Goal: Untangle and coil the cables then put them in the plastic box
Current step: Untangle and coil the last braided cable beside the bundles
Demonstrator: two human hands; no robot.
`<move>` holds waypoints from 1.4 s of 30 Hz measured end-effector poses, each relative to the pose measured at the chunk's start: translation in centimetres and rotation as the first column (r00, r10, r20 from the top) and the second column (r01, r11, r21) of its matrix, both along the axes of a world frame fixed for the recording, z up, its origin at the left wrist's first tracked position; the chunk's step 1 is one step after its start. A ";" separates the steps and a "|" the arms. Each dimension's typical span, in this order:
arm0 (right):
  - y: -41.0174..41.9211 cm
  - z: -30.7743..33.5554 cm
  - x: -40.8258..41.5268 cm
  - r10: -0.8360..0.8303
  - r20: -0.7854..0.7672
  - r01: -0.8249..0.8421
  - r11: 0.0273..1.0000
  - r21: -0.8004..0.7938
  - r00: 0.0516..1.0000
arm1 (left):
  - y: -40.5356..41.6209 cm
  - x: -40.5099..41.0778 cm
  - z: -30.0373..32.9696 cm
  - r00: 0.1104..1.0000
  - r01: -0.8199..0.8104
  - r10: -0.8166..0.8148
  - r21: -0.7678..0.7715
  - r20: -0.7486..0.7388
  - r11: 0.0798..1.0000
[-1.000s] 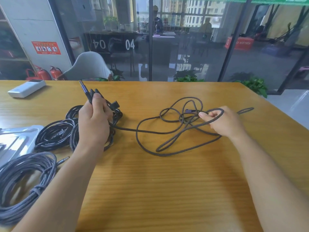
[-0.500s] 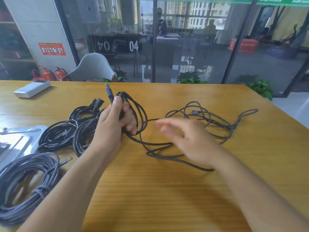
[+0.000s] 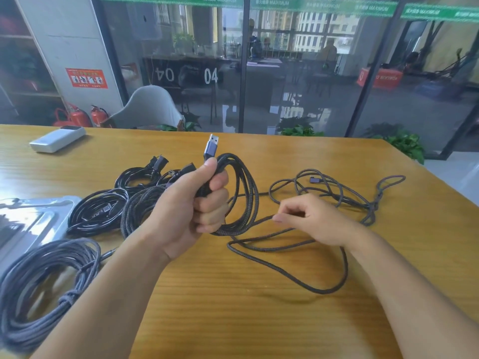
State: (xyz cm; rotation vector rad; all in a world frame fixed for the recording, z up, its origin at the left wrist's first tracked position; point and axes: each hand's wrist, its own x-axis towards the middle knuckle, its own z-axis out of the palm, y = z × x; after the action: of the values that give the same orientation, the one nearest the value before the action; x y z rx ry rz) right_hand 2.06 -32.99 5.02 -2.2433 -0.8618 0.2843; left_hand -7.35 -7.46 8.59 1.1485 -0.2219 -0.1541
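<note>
My left hand (image 3: 193, 203) is raised above the wooden table (image 3: 233, 307), shut on a few loops of a dark braided USB cable (image 3: 248, 200); its USB plug (image 3: 211, 146) sticks up past my thumb. The rest of that cable lies loose and tangled (image 3: 337, 193) on the table to the right. My right hand (image 3: 313, 220) rests lower, pinching the same cable between thumb and fingertips. Black coiled cables (image 3: 98, 211) lie left of my left hand. A large grey coil (image 3: 44, 275) sits at the near left. The clear plastic box (image 3: 31, 218) is at the left edge.
A white power bank (image 3: 58, 138) lies at the far left of the table. A grey chair (image 3: 147, 107) stands behind the far edge, before a glass wall. The table's right edge runs diagonally at the far right.
My left hand lifted from the black coils and now holds loops of the braided cable, plug up. My right hand let go of the far tangle, swept left and now pinches the cable closer in.
</note>
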 end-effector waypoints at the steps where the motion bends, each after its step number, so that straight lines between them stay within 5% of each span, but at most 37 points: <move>1: -0.7 0.0 0.5 -0.034 0.016 0.034 0.999 -0.014 0.999 | 0.1 0.0 0.0 1.000 0.015 -0.015 0.020 -0.003 1.000; 7: -4.1 0.0 2.7 -0.290 0.357 0.340 0.937 -0.084 0.888 | 0.9 0.0 0.1 0.998 0.066 -0.065 0.180 -0.010 0.981; 14: -0.3 1.1 0.7 -0.559 0.646 0.510 0.810 0.290 0.520 | -2.8 0.3 -1.5 0.996 -0.026 -0.029 0.578 0.085 0.816; 19: 2.5 1.7 -2.3 -0.540 0.543 0.346 0.838 0.422 0.643 | -3.8 1.0 -2.8 0.982 -0.187 0.153 0.593 0.107 0.783; 24: 3.8 1.9 -4.9 -0.317 0.421 0.182 0.926 0.330 0.850 | -4.0 1.5 -3.0 0.949 -0.314 0.282 0.490 0.141 0.813; 30: 5.5 1.0 -6.7 -0.119 0.517 0.026 0.983 0.183 0.848 | -4.0 1.1 -2.5 0.917 -0.400 0.371 0.369 0.149 0.839; 37: 4.2 1.2 -6.1 -0.065 0.286 0.040 0.995 0.092 0.956 | -1.5 2.1 -2.1 0.800 -0.599 0.574 0.193 0.174 0.777; 39: 3.9 1.1 -5.5 -0.036 0.022 0.033 0.995 0.097 0.999 | -0.6 2.3 -2.0 0.781 -0.623 0.608 0.123 0.142 0.773; 42: 4.1 0.4 -4.9 0.065 -0.341 0.024 0.968 0.250 0.938 | -0.6 2.2 -2.0 0.833 -0.553 0.553 -0.038 0.013 0.833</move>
State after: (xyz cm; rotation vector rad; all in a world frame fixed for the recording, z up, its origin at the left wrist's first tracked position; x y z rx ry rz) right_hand -2.80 -28.89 5.43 -1.8748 -0.6878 0.5330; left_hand -5.11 -8.07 6.64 1.1396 0.0966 0.3794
